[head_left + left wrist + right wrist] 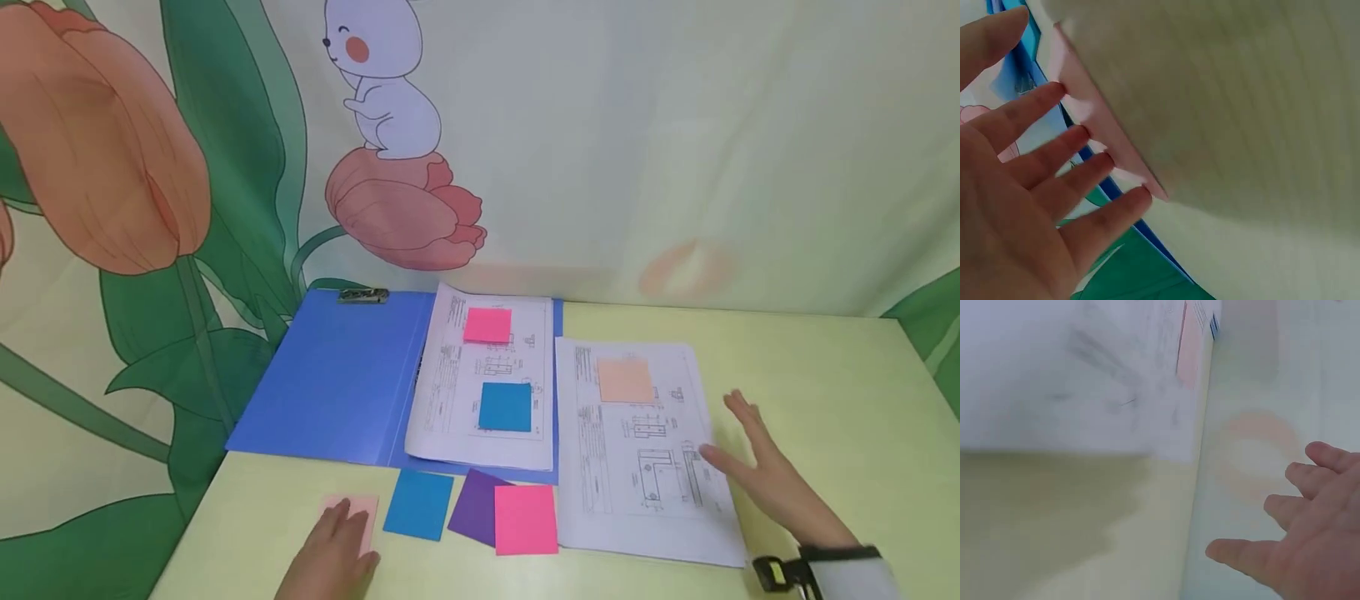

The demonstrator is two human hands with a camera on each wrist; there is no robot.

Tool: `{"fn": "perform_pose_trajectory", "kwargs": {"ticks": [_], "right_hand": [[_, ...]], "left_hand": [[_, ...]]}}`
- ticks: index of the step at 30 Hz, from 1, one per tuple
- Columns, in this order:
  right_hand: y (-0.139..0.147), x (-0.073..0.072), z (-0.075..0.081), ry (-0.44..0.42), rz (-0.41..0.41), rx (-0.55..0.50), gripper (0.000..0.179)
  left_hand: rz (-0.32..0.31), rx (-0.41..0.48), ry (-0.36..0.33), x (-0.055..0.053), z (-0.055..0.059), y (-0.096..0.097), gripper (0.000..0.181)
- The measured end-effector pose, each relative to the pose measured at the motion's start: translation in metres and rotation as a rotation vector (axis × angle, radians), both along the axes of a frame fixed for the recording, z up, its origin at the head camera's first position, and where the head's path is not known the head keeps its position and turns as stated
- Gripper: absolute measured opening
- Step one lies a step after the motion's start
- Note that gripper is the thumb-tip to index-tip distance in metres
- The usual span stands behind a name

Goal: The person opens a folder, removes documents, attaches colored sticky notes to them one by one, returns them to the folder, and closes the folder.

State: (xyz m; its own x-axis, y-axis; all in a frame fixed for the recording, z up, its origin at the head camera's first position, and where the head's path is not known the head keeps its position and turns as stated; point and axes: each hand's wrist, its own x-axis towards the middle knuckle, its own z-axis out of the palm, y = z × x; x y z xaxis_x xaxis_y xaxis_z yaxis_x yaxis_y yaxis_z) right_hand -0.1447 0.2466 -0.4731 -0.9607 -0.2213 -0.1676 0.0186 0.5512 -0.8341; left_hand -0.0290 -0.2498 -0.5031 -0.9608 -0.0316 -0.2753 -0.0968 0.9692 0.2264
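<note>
My left hand is at the front left of the table, its fingers on a pale pink sticky note. In the left wrist view the fingers are spread and fairly straight, their tips along one side of that note; the thumb stands apart. My right hand is held out with spread fingers and grips nothing. It is beside the right edge of a loose sheet with line drawings, the thumb overlapping the edge in the head view. A peach sticky note lies near the top of that sheet.
A blue clip folder lies unfolded at the back, holding printed sheets with a pink note and a blue note. In front lie a blue note, a purple note and an overlapping pink note.
</note>
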Motion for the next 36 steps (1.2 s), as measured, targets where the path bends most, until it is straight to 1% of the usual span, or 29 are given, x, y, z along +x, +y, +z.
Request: {"fn": "perform_pose_trajectory", "kwargs": {"ticks": [2,3,5,6,8,9,10,12,14,15,16,19,21,23,26,27,29,30,32,34,36], "right_hand": [[0.018,0.029,-0.005,-0.072,-0.064,-0.013,0.084],[0.026,0.041,-0.008,-0.118,-0.100,-0.015,0.083],[0.039,0.063,-0.017,-0.218,-0.159,-0.028,0.083],[0.044,0.073,-0.021,-0.258,-0.184,-0.040,0.084],[0.051,0.087,-0.028,-0.352,-0.230,-0.044,0.087],[0.051,0.093,-0.030,-0.385,-0.254,-0.062,0.089],[0.051,0.099,-0.032,-0.390,-0.272,-0.073,0.089],[0.046,0.108,-0.033,-0.338,-0.289,-0.066,0.091],[0.036,0.113,-0.031,-0.244,-0.277,-0.037,0.089],[0.030,0.115,-0.029,-0.173,-0.265,-0.024,0.086],[0.024,0.116,-0.028,-0.093,-0.247,-0.002,0.083],[0.002,0.119,-0.026,0.072,-0.177,0.060,0.073],[-0.014,0.122,-0.029,0.189,-0.122,0.085,0.066],[-0.027,0.126,-0.033,0.281,-0.056,0.105,0.061],[-0.045,0.128,-0.039,0.391,0.015,0.099,0.055],[-0.048,0.129,-0.041,0.413,0.026,0.095,0.055],[-0.053,0.130,-0.042,0.434,0.036,0.101,0.053],[-0.054,0.130,-0.043,0.437,0.035,0.108,0.053],[-0.054,0.130,-0.042,0.449,0.033,0.130,0.053],[-0.053,0.131,-0.039,0.456,0.033,0.147,0.053],[-0.053,0.131,-0.036,0.476,0.032,0.149,0.053]], "left_hand": [[-0.018,0.050,0.056,-0.008,-0.004,0.003,0.052],[-0.040,0.052,0.098,-0.013,-0.005,0.005,0.052],[-0.081,0.042,0.161,-0.021,-0.003,0.010,0.053],[-0.098,0.039,0.182,-0.024,-0.003,0.012,0.053],[-0.112,0.023,0.198,-0.028,0.000,0.020,0.054],[-0.103,0.022,0.201,-0.029,0.000,0.025,0.055],[-0.102,0.018,0.214,-0.030,0.001,0.031,0.055],[-0.110,0.029,0.246,-0.031,0.001,0.045,0.057],[-0.156,0.042,0.272,-0.033,-0.002,0.061,0.061],[-0.195,0.050,0.282,-0.034,-0.004,0.069,0.064],[-0.250,0.054,0.283,-0.035,-0.006,0.077,0.066],[-0.384,0.048,0.237,-0.040,-0.012,0.098,0.069],[-0.445,0.018,0.224,-0.042,-0.015,0.106,0.066],[-0.483,-0.014,0.238,-0.043,-0.015,0.110,0.056],[-0.549,-0.053,0.314,-0.046,-0.010,0.107,0.028],[-0.571,-0.058,0.346,-0.046,-0.008,0.104,0.019],[-0.600,-0.071,0.440,-0.047,-0.002,0.100,0.008],[-0.602,-0.073,0.487,-0.047,0.002,0.097,0.004],[-0.585,-0.067,0.594,-0.047,0.014,0.090,0.002],[-0.548,-0.049,0.693,-0.047,0.029,0.085,0.005],[-0.515,-0.021,0.765,-0.046,0.046,0.082,0.006]]}}
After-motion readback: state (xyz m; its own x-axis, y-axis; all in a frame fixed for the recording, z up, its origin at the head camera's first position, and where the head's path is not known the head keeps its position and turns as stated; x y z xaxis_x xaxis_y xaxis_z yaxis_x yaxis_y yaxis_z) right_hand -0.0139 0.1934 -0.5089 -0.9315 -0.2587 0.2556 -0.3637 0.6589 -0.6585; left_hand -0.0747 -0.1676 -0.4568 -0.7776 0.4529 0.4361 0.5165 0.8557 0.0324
